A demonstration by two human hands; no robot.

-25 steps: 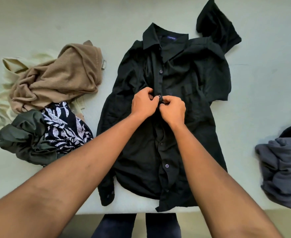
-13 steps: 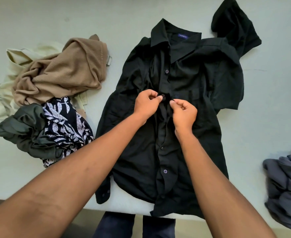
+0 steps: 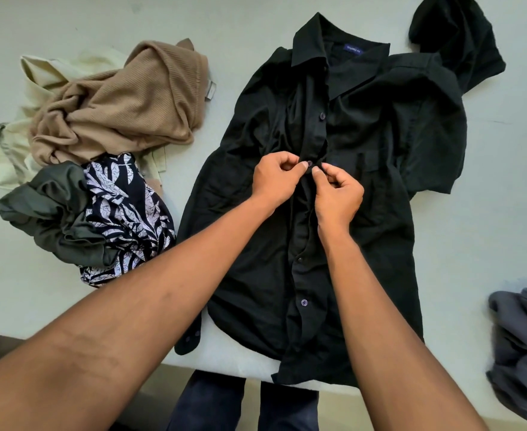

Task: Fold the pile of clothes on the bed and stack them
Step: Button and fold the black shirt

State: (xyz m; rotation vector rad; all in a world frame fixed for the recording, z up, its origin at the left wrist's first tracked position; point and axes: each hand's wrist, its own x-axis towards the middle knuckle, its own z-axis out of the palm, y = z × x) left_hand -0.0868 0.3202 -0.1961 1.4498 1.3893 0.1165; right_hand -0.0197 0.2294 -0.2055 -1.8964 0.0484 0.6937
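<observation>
Left hand (image 3: pixel 276 178) and right hand (image 3: pixel 338 194), fingers curled, are both pinching the front of the black shirt (image 3: pixel 380 135) at its middle button (image 3: pixel 310 164) — I'm fastening it before I fold.

The shirt lies face up on the bed (image 3: pixel 505 194), collar away from me, hem hanging over the near edge. My left thumb and forefinger grip the strip right at the button, and my right fingertips nip the opposite edge just beside it. To do this well I'd hold both edges taut and level, then tip the button edge-on through its hole — no tugging, or the shirt's front will bunch. Its far sleeve is crumpled above the shoulder and wants flattening next. The unfolded pile (image 3: pixel 125 101) sits left of the shirt, with a grey garment (image 3: pixel 523 337) off to its right.
</observation>
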